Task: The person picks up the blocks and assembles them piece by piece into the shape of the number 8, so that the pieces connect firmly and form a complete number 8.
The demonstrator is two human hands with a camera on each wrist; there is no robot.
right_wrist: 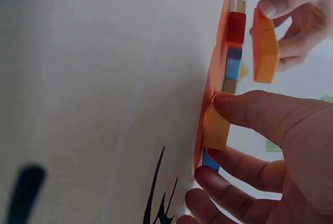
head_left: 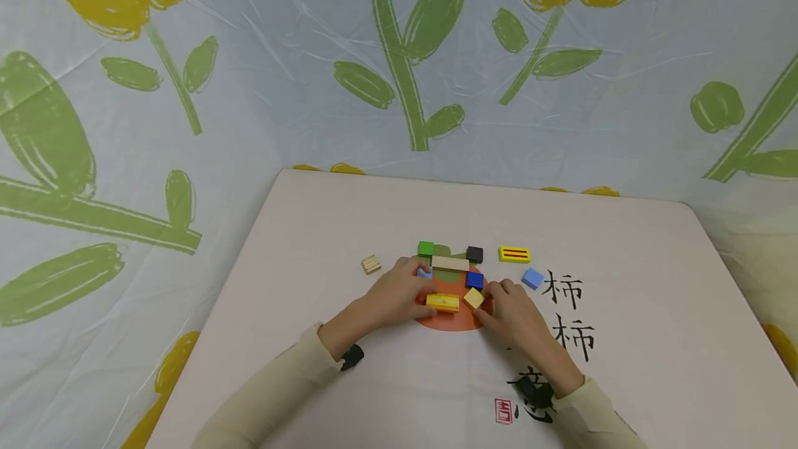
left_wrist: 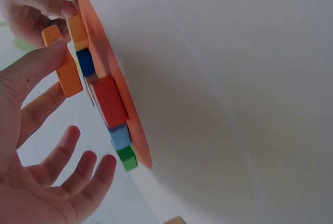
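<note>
My left hand (head_left: 395, 291) pinches a long yellow block (left_wrist: 69, 70) between thumb and index finger, raised above the mat; its other fingers are loosely spread. With thumb and index finger, my right hand (head_left: 514, 312) grips a shorter yellow block (right_wrist: 217, 125) standing on the round orange mat (head_left: 445, 324). A red block (left_wrist: 110, 101) stands on the mat near the raised block; in the head view it is hidden. Around them sit a dark blue block (head_left: 475, 280), a light blue block (left_wrist: 120, 137), a plain wooden bar (head_left: 450, 264), a green block (head_left: 426, 249) and a black block (head_left: 475, 254).
Right of the mat lie a yellow block with red stripes (head_left: 514, 255) and a blue block (head_left: 533, 278). A ridged wooden block (head_left: 371, 265) lies to the left. Black written characters (head_left: 573, 338) mark the pale table (head_left: 312, 227), with flowered cloth (head_left: 280, 54) behind.
</note>
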